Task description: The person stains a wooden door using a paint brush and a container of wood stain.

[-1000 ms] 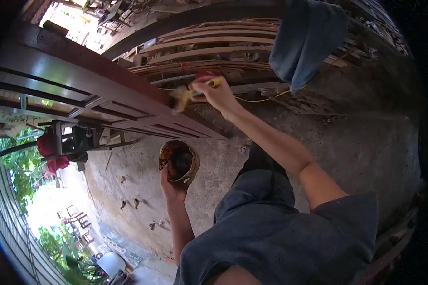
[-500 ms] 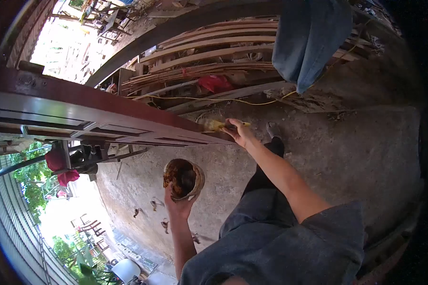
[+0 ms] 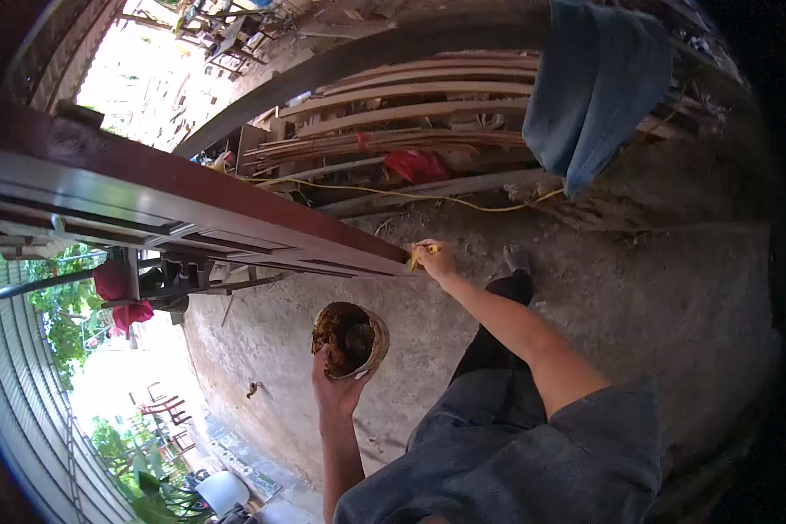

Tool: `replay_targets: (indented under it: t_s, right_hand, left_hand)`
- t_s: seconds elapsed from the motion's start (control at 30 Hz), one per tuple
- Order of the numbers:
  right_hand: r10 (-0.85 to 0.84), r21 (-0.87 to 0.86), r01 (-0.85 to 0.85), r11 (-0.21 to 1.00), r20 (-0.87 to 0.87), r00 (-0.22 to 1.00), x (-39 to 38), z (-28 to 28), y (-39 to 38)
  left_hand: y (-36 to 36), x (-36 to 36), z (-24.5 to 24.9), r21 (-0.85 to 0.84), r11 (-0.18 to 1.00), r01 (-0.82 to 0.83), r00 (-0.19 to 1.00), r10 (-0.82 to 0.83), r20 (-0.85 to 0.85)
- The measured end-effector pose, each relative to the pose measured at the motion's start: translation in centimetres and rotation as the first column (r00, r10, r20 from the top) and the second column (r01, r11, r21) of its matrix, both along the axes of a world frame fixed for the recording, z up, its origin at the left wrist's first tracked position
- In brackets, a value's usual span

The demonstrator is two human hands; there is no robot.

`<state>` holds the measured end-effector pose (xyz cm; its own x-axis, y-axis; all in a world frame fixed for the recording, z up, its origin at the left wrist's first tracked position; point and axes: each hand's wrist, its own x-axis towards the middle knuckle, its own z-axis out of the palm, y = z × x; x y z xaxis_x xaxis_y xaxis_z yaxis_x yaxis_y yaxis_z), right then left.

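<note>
My left hand [image 3: 337, 384] grips a round tub [image 3: 375, 345] from below and the side, its thumb up at the rim. Dark brown residue coats the inside of the tub. In the fingers of my right hand [image 3: 438, 262] is a paintbrush [image 3: 413, 259] with a yellow handle, its bristles mostly hidden. The brush is right at the near end of a reddish-brown panelled wooden door [image 3: 244, 205], along its long narrow side. That door stretches away from me toward the upper left, with glossy panels on its lower face.
Long wooden boards [image 3: 428, 87] lie stacked beyond the door, with a red plastic bag [image 3: 415, 164] and a yellow cord [image 3: 472, 206] near them. A blue-grey cloth [image 3: 594, 87] hangs at upper right. Concrete floor [image 3: 262, 349] lies below. Pink cloth [image 3: 131, 314] hangs at left.
My right hand has shifted slightly down in view with the brush, from the door's upper surface to its near end. The tub has moved a little right as the whole view shifted.
</note>
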<state>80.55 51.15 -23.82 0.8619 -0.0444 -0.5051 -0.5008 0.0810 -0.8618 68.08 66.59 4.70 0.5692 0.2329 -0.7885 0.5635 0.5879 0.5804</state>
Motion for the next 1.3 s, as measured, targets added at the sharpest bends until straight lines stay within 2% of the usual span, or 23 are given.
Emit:
replay_targets:
  t_s: [0.07, 0.1, 0.2, 0.3, 0.37, 0.4, 0.53, 0.57, 0.63, 0.67, 0.7, 0.77, 0.87, 0.9, 0.97, 1.03, 1.07, 1.1, 1.13, 1.17, 1.2, 1.23, 1.3]
  right_hand:
    - [-0.035, 0.123, 0.036, 0.992, -0.017, 0.999, 1.3, 3.4, -0.7]
    - [-0.030, 0.114, 0.029, 0.993, 0.007, 1.000, 2.2, 5.4, -1.3]
    - [-0.015, 0.417, -0.028, 0.908, 0.098, 0.995, 5.1, 14.8, -4.2]
    - [0.005, 0.497, -0.108, 0.861, 0.205, 0.979, 7.7, 24.5, -7.0]
    - [0.055, 0.466, -0.205, 0.861, 0.316, 0.947, 9.5, 29.9, -8.3]
    - [0.044, 0.507, -0.215, 0.835, 0.328, 0.944, 10.3, 32.4, -8.8]
    - [-0.028, 0.683, -0.257, 0.684, 0.376, 0.926, 14.6, 39.9, -10.0]
    - [-0.065, 0.762, -0.240, 0.601, 0.346, 0.936, 15.5, 42.0, -10.3]
    - [-0.083, 0.763, -0.324, 0.560, 0.441, 0.894, 16.9, 46.3, -10.2]
    - [-0.194, 0.721, -0.372, 0.585, 0.569, 0.799, 17.5, 48.7, -10.1]
    - [-0.297, 0.683, -0.400, 0.612, 0.667, 0.684, 17.8, 50.8, -10.1]
    - [-0.278, 0.465, -0.508, 0.725, 0.872, 0.403, 19.1, 55.8, -10.3]
    - [-0.179, 0.130, -0.264, 0.956, 0.969, -0.171, 22.5, 63.0, -8.7]
    - [-0.097, 0.055, -0.136, 0.989, 0.941, -0.325, 23.5, 65.3, -8.0]
    - [-0.009, 0.075, 0.074, 0.994, 0.759, -0.651, 26.3, 67.6, -6.5]
    - [0.170, 0.001, 0.262, 0.965, 0.758, -0.630, 25.8, 66.0, -6.7]
    - [0.328, -0.262, 0.215, 0.941, 0.861, -0.389, 24.4, 64.5, -7.3]
    - [0.503, -0.493, 0.102, 0.864, 0.854, -0.134, 22.8, 62.3, -7.9]
    - [0.533, -0.541, -0.051, 0.839, 0.838, -0.117, 20.9, 60.0, -9.0]
    - [0.517, -0.487, 0.197, 0.851, 0.711, -0.477, 21.8, 57.3, -9.6]
    - [0.609, -0.498, 0.355, 0.792, 0.600, -0.519, 22.1, 55.1, -9.9]
    - [0.554, -0.438, 0.353, 0.827, 0.523, -0.648, 22.1, 55.1, -10.7]
    - [0.571, -0.440, 0.397, 0.806, 0.399, -0.717, 21.8, 58.2, -12.4]
  left_hand:
    - [0.6, -0.2, -0.9, -0.053, 0.998, 0.043, 0.999, -0.042, 0.029]
    - [0.4, -0.1, -1.1, -0.062, 0.997, 0.040, 0.998, -0.036, 0.053]
    - [-0.2, 0.8, -1.4, -0.045, 0.995, 0.092, 0.991, -0.088, 0.096]
    - [-0.6, 1.5, -1.3, -0.036, 0.995, 0.097, 0.981, -0.089, 0.171]
    - [-1.2, 2.2, -1.1, 0.040, 0.997, 0.069, 0.983, -0.074, 0.166]
    - [-1.1, 2.6, -1.6, -0.017, 0.999, 0.034, 0.979, -0.030, 0.204]
    - [-2.7, 4.7, -0.5, -0.171, 0.981, 0.091, 0.934, -0.024, 0.356]
    - [-3.1, 4.9, -0.3, -0.166, 0.983, 0.079, 0.918, -0.007, 0.397]
    - [-3.9, 5.7, -0.7, -0.128, 0.991, 0.022, 0.909, 0.033, 0.415]
    - [-4.0, 6.4, -0.9, -0.126, 0.992, 0.009, 0.890, 0.050, 0.454]
    - [-4.1, 6.6, -1.2, -0.176, 0.983, -0.053, 0.912, 0.120, 0.392]
    - [-4.6, 6.4, -1.0, -0.225, 0.966, -0.126, 0.925, 0.196, 0.325]
    - [-5.3, 6.6, 0.5, -0.259, 0.963, -0.073, 0.888, 0.181, 0.422]
    - [-5.1, 6.4, -0.1, -0.251, 0.964, -0.093, 0.882, 0.197, 0.429]
    - [-4.9, 6.0, -1.9, -0.251, 0.961, -0.114, 0.863, 0.221, 0.454]
    - [-4.3, 6.0, -3.9, -0.274, 0.937, -0.218, 0.855, 0.319, 0.409]
    - [-4.5, 5.5, -3.8, -0.285, 0.937, -0.201, 0.859, 0.309, 0.410]
    - [-4.7, 5.4, -3.2, -0.298, 0.937, -0.184, 0.862, 0.299, 0.410]
    - [-4.2, 6.6, -3.2, -0.305, 0.936, -0.178, 0.847, 0.303, 0.437]
    - [-4.0, 7.4, -3.0, -0.305, 0.936, -0.175, 0.834, 0.306, 0.459]
    - [-3.8, 8.1, -2.8, -0.302, 0.938, -0.171, 0.824, 0.304, 0.478]
    - [-3.4, 9.0, -2.5, -0.295, 0.942, -0.163, 0.813, 0.297, 0.500]
    - [-2.5, 11.4, -1.5, -0.277, 0.951, -0.135, 0.789, 0.273, 0.550]
